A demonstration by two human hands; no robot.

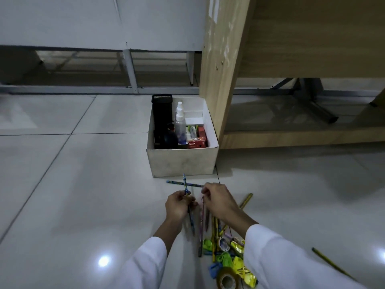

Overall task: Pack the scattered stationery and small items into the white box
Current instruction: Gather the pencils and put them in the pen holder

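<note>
Gripping blue pencil (pixel 186 189) in closed left hand (pixel 178 204), tip pointing far. Right hand (pixel 218 200) fingers pinched; what they hold hard to make out. Right arm hides part of pencil pile (pixel 210 226). Tape roll (pixel 228 278) cut off near. Box (pixel 183 161) far, just beyond hands; another pencil (pixel 184 183) lies before it.

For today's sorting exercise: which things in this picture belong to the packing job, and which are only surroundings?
Part of the job:
- white box, already holding a spray bottle and a red carton
- pencils on the floor
- blue pencil in the left hand
- right hand gathering pencils
- tape roll

Only surroundings:
- wooden desk
- white partition
- tiled floor
</note>
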